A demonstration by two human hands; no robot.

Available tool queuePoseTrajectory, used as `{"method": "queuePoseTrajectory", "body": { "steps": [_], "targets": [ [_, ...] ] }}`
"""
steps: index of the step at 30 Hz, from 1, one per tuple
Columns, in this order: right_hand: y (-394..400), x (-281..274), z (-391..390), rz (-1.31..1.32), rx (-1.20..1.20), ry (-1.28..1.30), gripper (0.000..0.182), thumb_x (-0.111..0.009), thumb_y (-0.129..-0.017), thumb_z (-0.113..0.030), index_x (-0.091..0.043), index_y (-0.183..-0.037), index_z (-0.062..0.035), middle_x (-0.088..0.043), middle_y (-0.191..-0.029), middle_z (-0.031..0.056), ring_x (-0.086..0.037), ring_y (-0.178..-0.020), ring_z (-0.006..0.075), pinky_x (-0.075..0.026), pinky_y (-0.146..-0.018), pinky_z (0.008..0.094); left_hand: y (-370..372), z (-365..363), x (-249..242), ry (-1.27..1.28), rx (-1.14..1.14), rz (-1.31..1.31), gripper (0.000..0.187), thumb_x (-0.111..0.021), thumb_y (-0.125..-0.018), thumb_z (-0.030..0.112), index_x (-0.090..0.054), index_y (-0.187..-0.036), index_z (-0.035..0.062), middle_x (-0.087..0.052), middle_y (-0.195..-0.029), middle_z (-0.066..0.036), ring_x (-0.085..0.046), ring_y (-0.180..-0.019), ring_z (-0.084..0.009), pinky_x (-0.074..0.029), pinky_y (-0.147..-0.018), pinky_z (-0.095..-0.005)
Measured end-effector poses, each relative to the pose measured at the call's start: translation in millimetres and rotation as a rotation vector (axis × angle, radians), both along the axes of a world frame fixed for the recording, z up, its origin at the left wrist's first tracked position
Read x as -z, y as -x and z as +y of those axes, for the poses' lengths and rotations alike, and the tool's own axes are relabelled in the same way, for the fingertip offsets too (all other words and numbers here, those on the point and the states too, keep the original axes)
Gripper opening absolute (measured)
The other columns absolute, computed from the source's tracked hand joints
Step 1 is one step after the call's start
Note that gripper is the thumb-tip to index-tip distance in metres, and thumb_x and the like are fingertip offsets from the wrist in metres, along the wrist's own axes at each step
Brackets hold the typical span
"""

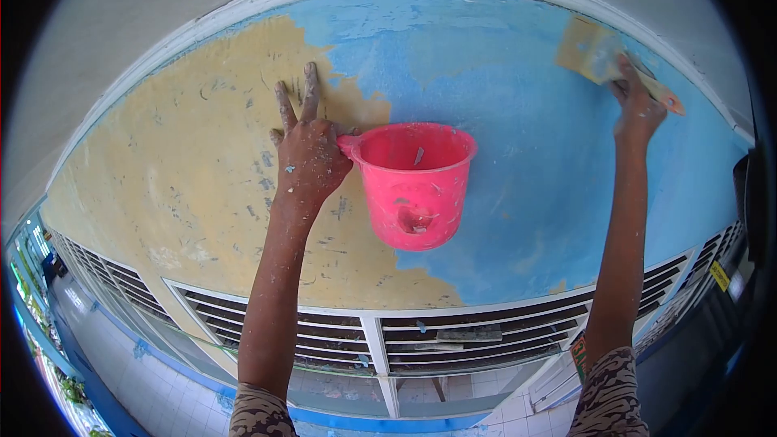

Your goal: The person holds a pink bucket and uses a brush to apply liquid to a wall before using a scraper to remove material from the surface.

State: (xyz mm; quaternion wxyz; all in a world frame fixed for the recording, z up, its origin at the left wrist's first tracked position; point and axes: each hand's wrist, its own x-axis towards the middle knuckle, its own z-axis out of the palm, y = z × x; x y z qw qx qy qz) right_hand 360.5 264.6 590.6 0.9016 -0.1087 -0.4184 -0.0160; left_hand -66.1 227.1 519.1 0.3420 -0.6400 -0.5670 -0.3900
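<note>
Pink plastic fills my left grip: the left hand (312, 154) holds the pail (417, 210) by its handle, at the pail's left side, with some fingers spread upward over the wall (550, 194). Whether those fingertips press on it, I cannot tell. The pail hangs roughly upright, smeared outside, with a small grey piece showing inside its mouth. My right grip is closed round the handle of the brush (665, 99), high on the wall's right side; its head is too blurred for me to separate fully from the tan behind it.

Outward from there, the left part of the wall is tan with scattered dark marks, and most of the right part is blue. I judge the tan near half of the surface. Their border is ragged, running down behind the pail, and a few small tan patches sit within the blue.

White trim (243, 12) curves along the top, close above the brush, so I read little room upward there. Louvres (486, 360) bound the wall below. Between pail and right hand (635, 113) lies a broad open stretch of blue, the widest room for moving sideways.
</note>
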Motion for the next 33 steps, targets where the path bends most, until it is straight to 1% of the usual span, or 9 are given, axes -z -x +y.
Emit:
{"method": "queuePoseTrajectory", "body": {
  "steps": [4,8,11,13,18,23,27,29,33],
  "targets": [
    [7.9,16.3,-18.1,0.097,0.388,-0.113,0.035,-0.079,-0.085,-0.006,-0.069,-0.114,0.0091,-0.073,-0.106,0.018,-0.073,-0.089,0.0221,-0.063,-0.082,0.0347,-6.7,-6.9,-3.1,0.034,-0.031,-0.016,0.032,-0.074,-0.087,0.045,-0.083,-0.095,0.0155,-0.012,-0.17,-0.008,-0.008,-0.151,-0.0526,-0.036,-0.098,-0.082],
    [126.8,26.2,-12.7,-0.495,0.896,-0.334,0.022,-0.075,-0.085,-0.001,-0.075,-0.107,-0.0039,-0.077,-0.097,0.0086,-0.073,-0.083,0.0147,-0.058,-0.073,0.0301,-4.3,-3.0,3.1,-0.019,-0.007,-0.024,0.032,-0.073,-0.089,0.044,-0.082,-0.093,0.0133,-0.012,-0.17,-0.008,-0.007,-0.152,-0.052,-0.035,-0.099,-0.0819],
    [197.3,22.0,-16.4,-0.572,0.678,-0.524,0.02,-0.077,-0.084,-0.005,-0.074,-0.104,-0.0044,-0.076,-0.095,0.0105,-0.073,-0.083,0.0147,-0.058,-0.074,0.0301,3.6,0.4,12.7,-0.04,-0.022,-0.007,0.035,-0.074,-0.087,0.047,-0.083,-0.094,0.0143,-0.013,-0.17,-0.007,-0.008,-0.152,-0.0506,-0.034,-0.099,-0.0812],
    [215.9,26.7,-27.4,-0.669,0.147,-0.298,0.025,-0.08,-0.083,-0.008,-0.072,-0.106,-0.0017,-0.076,-0.098,0.0108,-0.073,-0.084,0.0155,-0.058,-0.073,0.0304,10.9,-3.1,23.7,-0.037,0.019,-0.021,0.037,-0.075,-0.085,0.051,-0.083,-0.094,0.0161,-0.013,-0.17,-0.005,-0.009,-0.153,-0.0496,-0.034,-0.099,-0.0803],
    [129.1,26.1,-13.0,-0.38,-0.286,0.133,0.037,-0.082,-0.082,-0.009,-0.069,-0.11,0.0104,-0.073,-0.1,0.015,-0.073,-0.083,0.0202,-0.062,-0.069,0.0311,36.2,-5.4,41.9,0.018,-0.022,0.012,0.032,-0.078,-0.082,0.05,-0.084,-0.093,0.0206,-0.013,-0.171,-0.001,-0.007,-0.153,-0.0483,-0.035,-0.099,-0.08],
    [47.4,50.2,-14.3,0.02,0.196,-0.039,0.035,-0.081,-0.084,-0.009,-0.069,-0.112,0.0087,-0.074,-0.1,0.0157,-0.073,-0.084,0.0198,-0.063,-0.07,0.0318,43.4,-4.1,50.0,-0.042,0.038,0.031,0.024,-0.077,-0.084,0.043,-0.084,-0.091,0.0215,-0.013,-0.17,-0.001,-0.008,-0.153,-0.0481,-0.035,-0.099,-0.0808],
    [137.6,60.3,-7.1,-0.433,0.956,-0.312,0.03,-0.077,-0.081,-0.003,-0.074,-0.11,-0.0077,-0.075,-0.099,0.009,-0.073,-0.083,0.0235,-0.061,-0.076,0.0363,37.6,-7.4,45.1,-0.01,0.006,0.004,0.023,-0.077,-0.083,0.042,-0.084,-0.09,0.0214,-0.014,-0.17,-0.001,-0.006,-0.154,-0.0479,-0.035,-0.099,-0.081],
    [190.9,62.6,-26.0,-0.842,0.923,-0.302,0.042,-0.078,-0.064,-0.011,-0.076,-0.105,-0.02,-0.074,-0.108,0.0026,-0.07,-0.091,0.0219,-0.061,-0.074,0.0351,40.9,-3.8,52.4,-0.051,0.03,0.005,0.023,-0.077,-0.083,0.042,-0.084,-0.091,0.0221,-0.014,-0.17,-0.003,-0.006,-0.154,-0.0477,-0.034,-0.1,-0.0809],
    [222.2,1.7,-50.7,-1.092,0.725,-0.498,0.038,-0.077,-0.066,-0.013,-0.076,-0.103,-0.0197,-0.074,-0.108,-0.0013,-0.069,-0.094,0.0196,-0.06,-0.076,0.0344,45.3,-6.2,61.5,-0.051,0.023,0.012,0.021,-0.076,-0.084,0.042,-0.084,-0.092,0.0239,-0.015,-0.17,-0.004,-0.006,-0.154,-0.0473,-0.033,-0.101,-0.0802]
  ]
}}
